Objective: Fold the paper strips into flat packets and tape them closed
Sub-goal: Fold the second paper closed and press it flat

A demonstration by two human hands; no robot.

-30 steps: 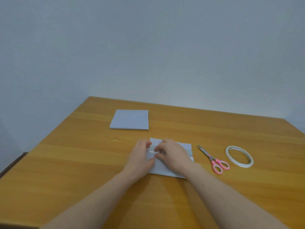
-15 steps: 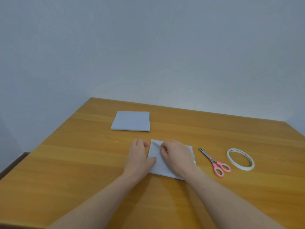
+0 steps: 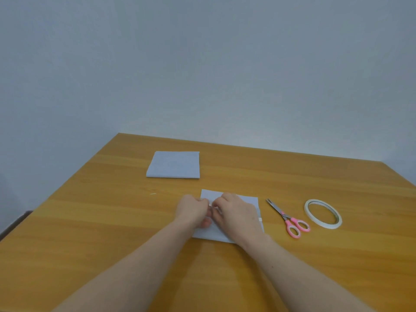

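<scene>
White folded paper packet lies mid-table; both hands rest on it, left hand and right hand with fingertips curled together, seemingly pinching a small tape piece at its left edge.

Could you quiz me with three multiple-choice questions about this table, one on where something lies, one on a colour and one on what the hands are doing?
1. Where does the tape roll lie?
A. Right of the scissors
B. On the far paper
C. Left of the hands

2. What colour are the scissors' handles?
A. Blue
B. Pink
C. Black

3. What are the hands doing?
A. Cutting tape
B. Resting off the table
C. Working on the near paper

Answers: 1 A, the roll sits beyond the scissors toward the right edge of the table. 2 B, both loops are pink. 3 C, the left hand and right hand meet on that paper.
</scene>
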